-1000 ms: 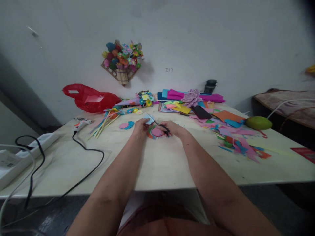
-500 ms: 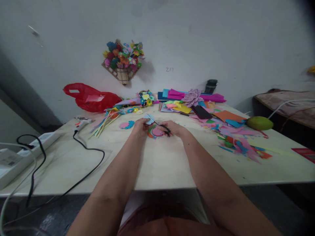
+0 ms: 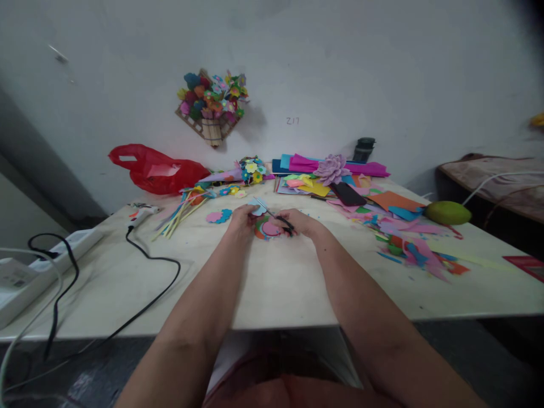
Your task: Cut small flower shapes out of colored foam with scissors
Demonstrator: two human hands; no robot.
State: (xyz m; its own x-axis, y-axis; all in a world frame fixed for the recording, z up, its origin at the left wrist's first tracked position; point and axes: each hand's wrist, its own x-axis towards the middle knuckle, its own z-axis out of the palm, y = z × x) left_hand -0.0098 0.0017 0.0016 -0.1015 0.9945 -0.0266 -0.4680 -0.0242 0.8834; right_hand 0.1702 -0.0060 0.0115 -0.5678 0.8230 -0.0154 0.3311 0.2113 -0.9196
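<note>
My left hand [image 3: 243,220] is closed on a small light-blue paper piece [image 3: 258,208], pinched at its edge. My right hand [image 3: 300,221] grips a pair of scissors [image 3: 284,221] by the dark handles. The scissor blades point up and left and lie at the blue paper. On the table below both hands is a pink paper disc [image 3: 271,228] with orange and green pieces around it and small blue snippets. Left of my left hand lie a pink and a blue scalloped paper piece [image 3: 219,216], overlapping.
A glue gun [image 3: 143,213] with a black cord and a power strip [image 3: 51,266] lie at left. Behind are a red plastic bag [image 3: 159,173] and paper flowers [image 3: 252,170]. A phone [image 3: 347,194], paper scraps [image 3: 416,252] and a green fruit [image 3: 448,212] are at right.
Almost nothing differs. The scissors and the blue paper stay together between my hands, with only a very slight shift.
</note>
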